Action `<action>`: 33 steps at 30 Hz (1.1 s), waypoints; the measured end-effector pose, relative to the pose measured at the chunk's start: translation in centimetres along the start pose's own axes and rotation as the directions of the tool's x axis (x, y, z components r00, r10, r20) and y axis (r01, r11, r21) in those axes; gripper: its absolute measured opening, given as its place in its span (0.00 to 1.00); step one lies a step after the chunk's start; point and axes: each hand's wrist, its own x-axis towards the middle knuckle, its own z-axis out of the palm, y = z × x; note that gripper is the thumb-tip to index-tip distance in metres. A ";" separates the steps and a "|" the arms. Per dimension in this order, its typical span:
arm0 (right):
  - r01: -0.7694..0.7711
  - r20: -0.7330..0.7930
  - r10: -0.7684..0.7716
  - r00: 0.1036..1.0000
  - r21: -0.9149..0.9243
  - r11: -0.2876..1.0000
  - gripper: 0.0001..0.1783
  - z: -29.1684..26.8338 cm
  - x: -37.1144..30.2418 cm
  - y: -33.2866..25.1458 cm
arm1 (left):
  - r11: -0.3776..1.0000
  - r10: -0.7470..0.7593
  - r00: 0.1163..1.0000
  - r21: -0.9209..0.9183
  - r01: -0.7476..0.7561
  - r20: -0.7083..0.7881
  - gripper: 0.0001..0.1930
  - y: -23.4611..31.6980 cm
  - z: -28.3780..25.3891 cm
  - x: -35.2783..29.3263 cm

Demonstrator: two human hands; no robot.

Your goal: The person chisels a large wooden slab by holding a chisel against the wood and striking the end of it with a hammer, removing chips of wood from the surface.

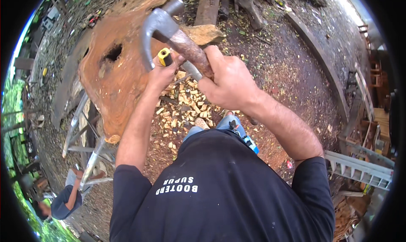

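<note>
My right hand (232,79) is wrapped round the worn wooden handle of a claw hammer (164,23). Its metal head is raised to the upper left, over the left hand. A chisel (164,57) with a yellow and black handle sits in the grip of my left hand (161,76). Its grey metal blade shows to the right, partly behind the hammer handle. Below and left of both hands stretches a large reddish-brown wood slab (110,83) with an uneven edge and a dark hole. The left hand is near the slab's right edge; whether the blade touches wood is hidden.
Pale wood chips (190,102) litter the ground by my feet. Metal legs (92,159) stand under the slab's near left side. A person (67,202) is at the lower left. Logs (208,7) lie ahead, a long plank (317,51) and a ladder (359,170) to the right.
</note>
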 end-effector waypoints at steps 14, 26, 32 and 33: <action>-0.041 -0.030 0.041 0.999 0.013 0.999 0.17 2.3 -0.9 0.7 | 0.998 0.055 0.996 -0.031 -0.053 0.065 0.08 -0.7 -0.4 -0.1; -0.017 -0.077 0.019 0.997 0.029 0.999 0.18 2.2 -1.4 0.6 | 0.999 0.033 0.996 -0.035 -0.031 0.082 0.07 -2.1 -0.6 0.1; -0.142 0.131 0.156 0.979 -0.113 0.983 0.19 2.1 -0.4 2.4 | 0.999 0.022 0.999 0.032 -0.023 0.030 0.02 -2.2 0.0 0.3; -0.124 0.071 0.130 0.989 -0.082 0.989 0.18 1.5 -0.5 1.8 | 0.996 -0.056 0.998 0.075 0.054 0.020 0.04 -1.7 0.2 0.2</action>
